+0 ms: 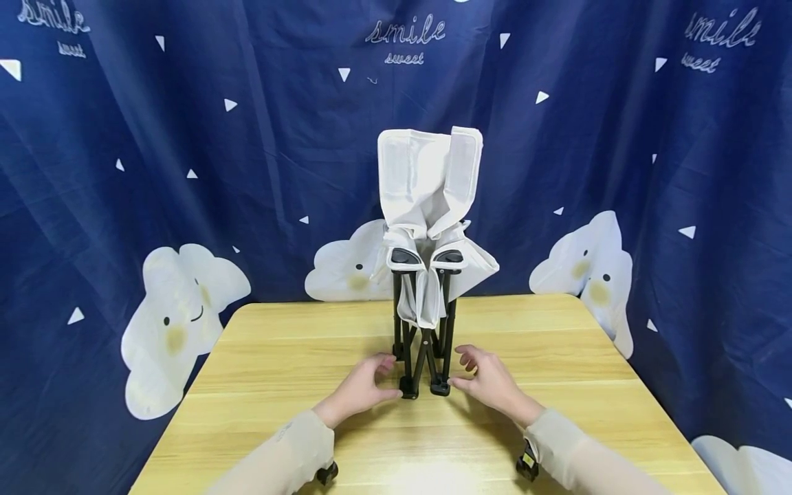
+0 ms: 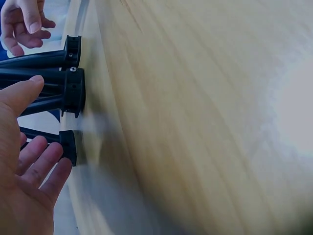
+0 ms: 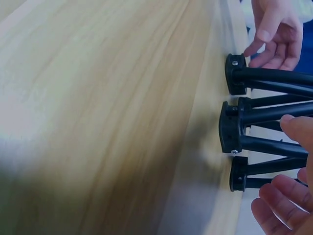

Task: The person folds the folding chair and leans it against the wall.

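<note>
A small folding chair [image 1: 402, 172] with white fabric and black legs stands upright on the wooden table, its legs drawn close together. My left hand [image 1: 364, 388] is beside the feet on the left, thumb and fingers spread and loosely bent. On the other side my right hand [image 1: 493, 386] mirrors it, fingertips close to the front right foot [image 1: 440, 388]. In the left wrist view, the thumb overlaps the black legs and the fingers lie near a foot [image 2: 68, 147]. The right wrist view shows the fingers near the black feet [image 3: 231, 127], nothing gripped.
The light wooden table [image 1: 278, 357] extends around the chair on all sides. Behind it hangs a dark blue curtain [image 1: 297, 137] with white clouds and triangles. Dark wrist devices [image 1: 527, 464] sit beneath both sleeves.
</note>
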`<state>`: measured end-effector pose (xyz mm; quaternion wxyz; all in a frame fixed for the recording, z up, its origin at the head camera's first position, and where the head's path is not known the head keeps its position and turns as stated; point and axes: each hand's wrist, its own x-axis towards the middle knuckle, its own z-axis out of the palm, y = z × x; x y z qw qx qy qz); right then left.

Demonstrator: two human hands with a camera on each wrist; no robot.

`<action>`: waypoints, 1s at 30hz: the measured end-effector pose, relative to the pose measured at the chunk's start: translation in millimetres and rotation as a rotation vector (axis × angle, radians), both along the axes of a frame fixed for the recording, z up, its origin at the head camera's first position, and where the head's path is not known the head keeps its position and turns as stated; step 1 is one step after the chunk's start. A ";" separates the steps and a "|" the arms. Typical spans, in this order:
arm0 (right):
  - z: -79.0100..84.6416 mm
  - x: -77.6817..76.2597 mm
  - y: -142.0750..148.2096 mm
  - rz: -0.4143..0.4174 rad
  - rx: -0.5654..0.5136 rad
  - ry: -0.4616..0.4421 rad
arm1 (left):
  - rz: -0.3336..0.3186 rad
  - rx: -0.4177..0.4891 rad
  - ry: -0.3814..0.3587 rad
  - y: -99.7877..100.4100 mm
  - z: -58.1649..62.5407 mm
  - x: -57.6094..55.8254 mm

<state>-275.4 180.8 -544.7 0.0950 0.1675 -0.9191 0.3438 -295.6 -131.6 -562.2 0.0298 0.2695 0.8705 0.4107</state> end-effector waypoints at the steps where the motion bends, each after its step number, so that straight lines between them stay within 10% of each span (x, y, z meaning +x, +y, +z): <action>1: -1.5 -0.7 -0.8 -0.004 -0.004 -0.007 | 0.001 0.010 -0.009 1.3 -1.0 -0.8; 30: -19.8 0.4 -30.5 -0.065 -0.155 -0.004 | 0.072 0.150 0.042 34.6 -19.8 -0.7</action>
